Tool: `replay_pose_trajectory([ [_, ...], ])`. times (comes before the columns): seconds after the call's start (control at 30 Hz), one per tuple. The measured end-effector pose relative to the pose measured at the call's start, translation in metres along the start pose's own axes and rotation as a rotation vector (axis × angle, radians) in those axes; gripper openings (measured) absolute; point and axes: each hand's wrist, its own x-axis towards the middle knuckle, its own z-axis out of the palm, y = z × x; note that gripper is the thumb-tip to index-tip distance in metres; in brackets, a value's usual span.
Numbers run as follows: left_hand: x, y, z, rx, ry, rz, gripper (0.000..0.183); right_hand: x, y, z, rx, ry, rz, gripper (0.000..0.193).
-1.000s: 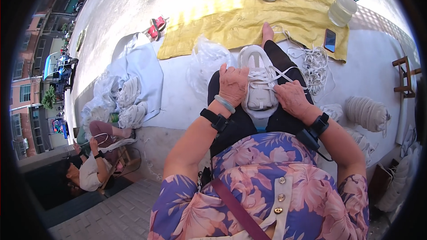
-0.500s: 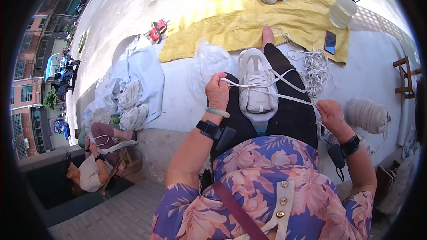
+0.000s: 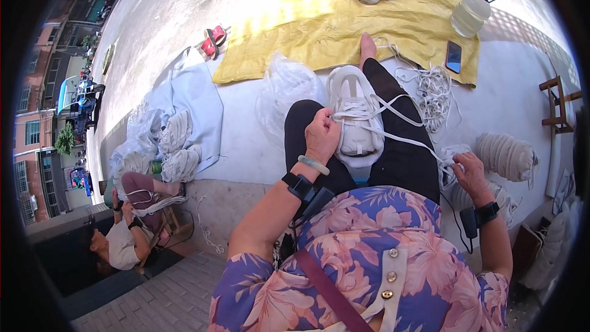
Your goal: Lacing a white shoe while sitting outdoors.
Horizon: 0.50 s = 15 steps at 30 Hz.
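A white sneaker [image 3: 353, 138] rests on my lap between my thighs, its laces partly threaded across the tongue. My left hand [image 3: 322, 134] is closed at the shoe's left eyelet edge, pinching the white lace; the fingertips partly cover it. From the shoe, a long white shoelace [image 3: 409, 141] runs to the right. Its far part reaches my right hand [image 3: 472, 175], whose fingers are curled together on it, out past my right thigh. Another loop of lace stands slack over my right leg.
Bundled white shoes [image 3: 507, 157] lie on the right, with a tangle of laces [image 3: 434, 98] farther off. A phone [image 3: 453, 57] and water jug [image 3: 472, 12] sit by a yellow cloth [image 3: 270, 40]. At left, a co-worker [image 3: 126, 243] sits near more shoes [image 3: 178, 141].
My left hand has moved right and slightly down, from holding the lace out beside the shoe to the shoe's edge. My right hand has shifted right and a little down.
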Motion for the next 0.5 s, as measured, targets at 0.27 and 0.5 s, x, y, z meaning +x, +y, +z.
replay_pose_trajectory([
  [0.27, -0.013, 0.012, -0.008, 0.23, -0.093, 0.13, 0.048, 0.093, -0.114, 0.025, 0.181, 0.124, -0.417, 0.018],
  [0.5, -0.015, 0.008, -0.006, 0.266, -0.06, 0.215, 0.035, 0.108, -0.107, 0.057, 0.082, -0.056, -0.385, 0.004],
])
